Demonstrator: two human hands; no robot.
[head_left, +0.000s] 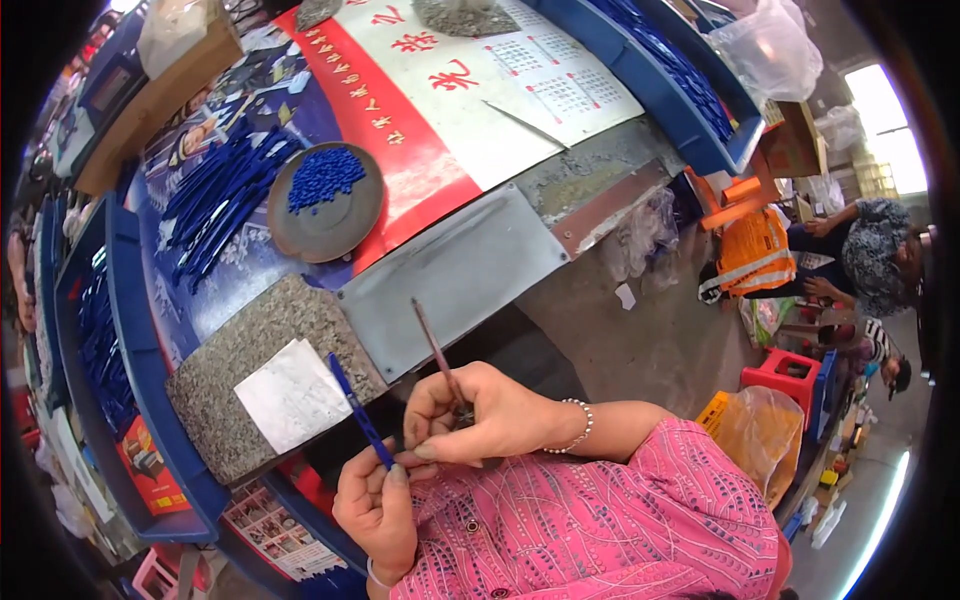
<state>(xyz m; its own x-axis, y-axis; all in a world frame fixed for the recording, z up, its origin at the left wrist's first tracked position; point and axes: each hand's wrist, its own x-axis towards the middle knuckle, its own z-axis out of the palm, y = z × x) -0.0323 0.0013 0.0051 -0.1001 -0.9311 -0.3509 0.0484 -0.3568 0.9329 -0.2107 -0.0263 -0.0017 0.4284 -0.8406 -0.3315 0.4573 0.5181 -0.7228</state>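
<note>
My left hand [376, 508] is pinching one blue stick [360, 410], my right hand [492, 415] a thin rod [437, 350], far-left blue pellets [325, 178] seemingly remaining.

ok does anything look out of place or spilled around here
A small white scrap lies on the floor near the crumpled clear plastic, looking like stray litter. The blue pellets sit within their round grey dish, with no spill evident.

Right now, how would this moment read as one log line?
Left hand: holds blue stick | right hand: holds thin tool | near: white sheet on speckled slab | beyond: blue pellets in dish
</note>
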